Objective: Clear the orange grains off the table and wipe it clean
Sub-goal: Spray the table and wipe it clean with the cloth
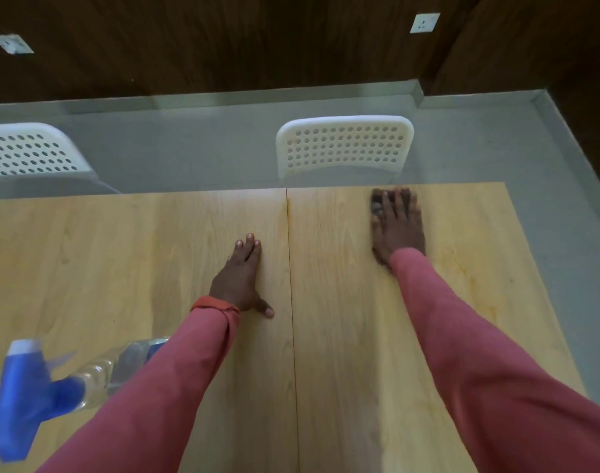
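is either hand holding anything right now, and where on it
The right hand presses flat on a dark cloth, fingers spread over its top; no curled grip shows. The left hand rests flat on the table, holding nothing.

Two hands (pixel 238 278) (pixel 397 227), one spray bottle (pixel 52 387), two chairs (pixel 344 145) (pixel 29 151), two sockets (pixel 424 22) (pixel 12 43).

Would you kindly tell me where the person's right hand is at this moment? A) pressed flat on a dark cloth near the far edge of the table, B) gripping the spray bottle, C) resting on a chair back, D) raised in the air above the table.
A: the right hand lies with straight fingers on a dark cloth near the table's far edge, while the spray bottle stands untouched at the near left.
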Action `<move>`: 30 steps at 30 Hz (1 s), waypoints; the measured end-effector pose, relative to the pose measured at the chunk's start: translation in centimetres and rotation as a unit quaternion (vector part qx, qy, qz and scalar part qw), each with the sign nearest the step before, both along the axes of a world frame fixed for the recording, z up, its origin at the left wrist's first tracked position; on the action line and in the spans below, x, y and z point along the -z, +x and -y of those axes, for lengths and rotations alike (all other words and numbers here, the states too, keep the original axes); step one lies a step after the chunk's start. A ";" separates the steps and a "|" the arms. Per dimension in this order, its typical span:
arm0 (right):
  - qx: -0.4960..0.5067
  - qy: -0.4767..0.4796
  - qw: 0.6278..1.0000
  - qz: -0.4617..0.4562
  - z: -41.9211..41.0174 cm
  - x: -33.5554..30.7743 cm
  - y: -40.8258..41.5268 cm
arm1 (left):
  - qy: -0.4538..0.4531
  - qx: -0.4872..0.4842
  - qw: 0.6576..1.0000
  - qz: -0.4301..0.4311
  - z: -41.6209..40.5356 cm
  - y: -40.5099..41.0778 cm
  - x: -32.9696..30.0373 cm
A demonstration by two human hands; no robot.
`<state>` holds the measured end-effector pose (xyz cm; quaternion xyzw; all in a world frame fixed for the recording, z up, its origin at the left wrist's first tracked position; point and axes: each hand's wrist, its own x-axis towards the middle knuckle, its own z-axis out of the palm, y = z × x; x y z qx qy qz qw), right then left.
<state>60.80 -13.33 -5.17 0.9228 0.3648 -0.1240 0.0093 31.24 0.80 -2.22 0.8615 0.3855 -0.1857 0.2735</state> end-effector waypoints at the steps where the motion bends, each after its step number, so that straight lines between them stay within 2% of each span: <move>1: -0.017 0.009 1.000 0.013 -2.8 0.3 -0.2 | 0.001 0.000 1.000 0.000 0.0 0.0 0.1; 3: -0.084 0.025 0.995 0.038 -7.0 0.8 -3.5 | 0.002 -0.002 1.000 -0.001 -0.1 0.0 0.2; 5: -0.186 0.023 0.982 0.019 -7.4 0.5 -10.0 | 0.003 -0.005 1.000 0.001 -0.2 -0.2 0.3; 8: -0.281 0.018 0.958 -0.051 0.6 -0.4 -15.8 | 0.009 -0.002 1.000 0.000 0.0 0.0 0.2; 10: -0.245 0.012 0.969 -0.014 6.4 -0.1 -14.3 | 0.002 -0.006 1.000 0.003 0.1 0.0 0.1; 12: -0.158 -0.029 0.986 0.042 8.2 0.3 -9.2 | -0.003 -0.008 1.000 0.009 0.1 -0.1 0.1; 14: -0.052 -0.050 0.997 0.006 5.7 0.2 -3.8 | -0.002 -0.008 1.000 0.011 0.1 -0.1 0.1; 16: -0.004 -0.020 1.000 -0.002 0.9 -0.1 -0.8 | 0.001 -0.008 1.000 0.010 0.0 0.0 0.2; 18: -0.037 0.003 0.999 0.018 -3.9 0.2 -1.6 | 0.003 -0.008 1.000 0.011 0.0 0.0 0.3; 20: -0.125 0.020 0.992 0.024 -6.2 0.1 -6.3 | 0.000 -0.009 1.000 0.013 0.0 0.0 0.4; 22: -0.224 0.007 0.975 -0.002 -3.7 0.2 -12.3 | 0.002 -0.006 1.000 0.015 0.0 0.0 0.4; 24: -0.263 0.009 0.964 -0.027 2.0 0.3 -15.3 | 0.005 -0.004 1.000 0.015 -0.1 0.1 0.4; 27: -0.187 -0.016 0.982 0.018 8.6 1.1 -11.9 | -0.006 -0.013 1.000 0.017 0.0 0.0 0.4; 29: -0.090 -0.049 0.994 0.048 7.9 1.5 -6.2 | -0.007 -0.016 1.000 0.020 -0.1 -0.1 0.5; 30: -0.042 -0.060 0.997 0.034 6.2 1.5 -3.5 | -0.009 -0.015 1.000 0.020 -0.1 -0.1 0.5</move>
